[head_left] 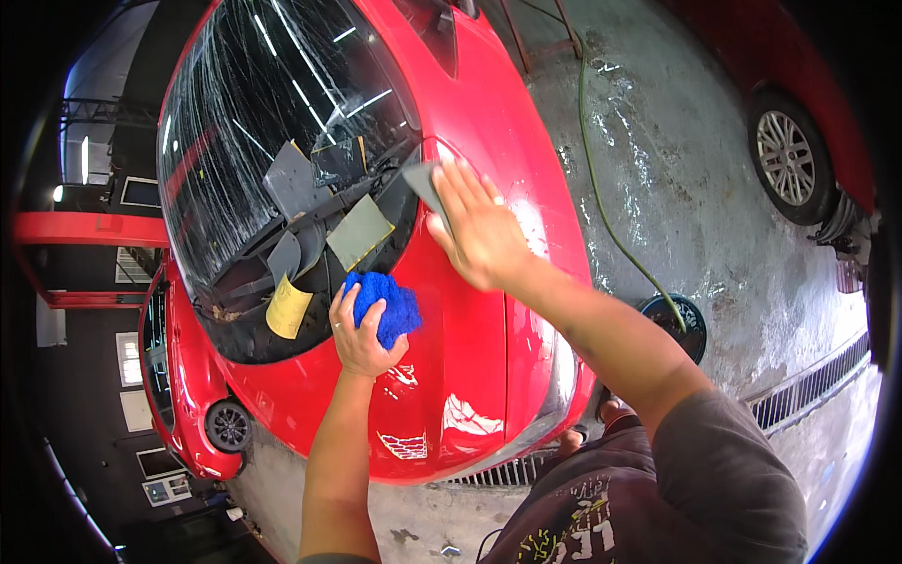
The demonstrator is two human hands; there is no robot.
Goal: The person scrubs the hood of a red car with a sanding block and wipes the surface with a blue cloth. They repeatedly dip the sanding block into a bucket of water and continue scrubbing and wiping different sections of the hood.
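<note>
Dark-grey sleeve [728, 465] is nearest, then the right hand [479, 226] holding grey abrasive sheet [426, 186] between thumb and fingers above red car bonnet [465, 352], left hand [365, 340] clamped on blue microfibre cloth [396, 308] beneath it, so rubbing seems underway, the remaining amount unclear.

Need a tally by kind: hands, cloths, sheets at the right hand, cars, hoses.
Hands: 2 (left hand, right hand)
Blue cloth: 1
Gray sheet: 1
Red cars: 3 (center car, left car, right car)
Green hose: 1
Total: 8
</note>
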